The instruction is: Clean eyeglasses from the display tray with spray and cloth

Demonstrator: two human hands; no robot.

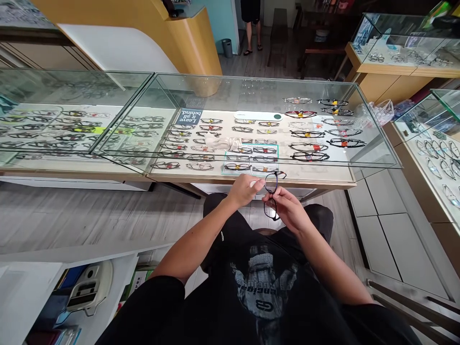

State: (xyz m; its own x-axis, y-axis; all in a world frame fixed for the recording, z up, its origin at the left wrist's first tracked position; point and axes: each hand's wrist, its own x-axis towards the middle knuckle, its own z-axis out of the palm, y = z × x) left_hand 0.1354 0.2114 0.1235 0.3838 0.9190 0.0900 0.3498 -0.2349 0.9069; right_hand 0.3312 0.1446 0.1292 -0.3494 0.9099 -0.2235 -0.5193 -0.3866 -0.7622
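A pair of dark-rimmed eyeglasses (pixel 271 183) is held on end over my lap, one lens above the other. My right hand (pixel 290 209) pinches it near the bridge, and a temple arm points away to the right at the top. My left hand (pixel 245 190) is closed just left of the upper lens, its fingertips close to the rim. A small whitish bit shows at those fingers, too small to name. Beyond both hands lies a crumpled white cloth (pixel 224 143) on the glass display case (pixel 325 173).
Inside the case stand several rows of eyeglasses (pixel 309 156) and a blue sign (pixel 189 116). Another glass case (pixel 413 125) stands at right. A white shelf unit (pixel 124 268) is behind my left arm. Across the room, a person's legs (pixel 250 36) show.
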